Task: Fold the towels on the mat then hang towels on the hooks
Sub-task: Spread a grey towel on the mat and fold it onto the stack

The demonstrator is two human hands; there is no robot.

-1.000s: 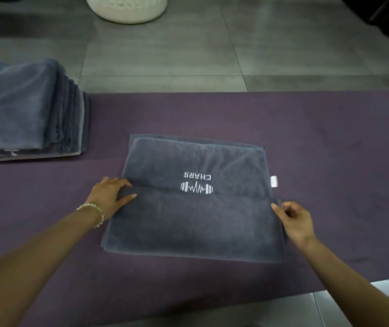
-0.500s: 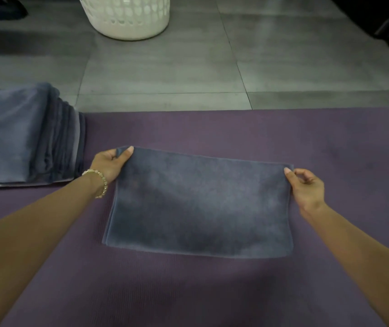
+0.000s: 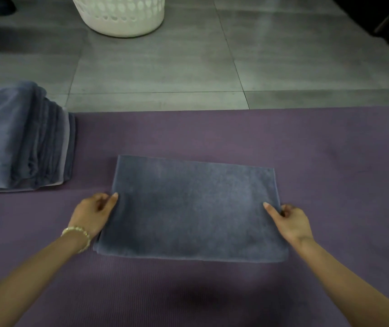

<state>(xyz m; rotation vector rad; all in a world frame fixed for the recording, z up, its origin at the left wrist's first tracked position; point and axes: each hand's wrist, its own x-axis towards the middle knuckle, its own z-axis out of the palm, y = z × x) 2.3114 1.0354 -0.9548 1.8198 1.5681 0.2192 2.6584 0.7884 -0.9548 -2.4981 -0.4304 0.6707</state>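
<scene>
My left hand pinched the left edge of the folded dark grey cloth towel, and my right hand pinched its right edge. The towel lay flat on the purple mat, near a pile of folded grey towels.

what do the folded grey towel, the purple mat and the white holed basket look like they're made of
Folded grey towel: soft terry cloth, likely cotton or microfibre, by its fuzzy matte nap. Purple mat: probably foam or rubber, matte, with fine ribbed lines. White holed basket: apparently moulded plastic, smooth, with regular rows of oval holes.
</scene>
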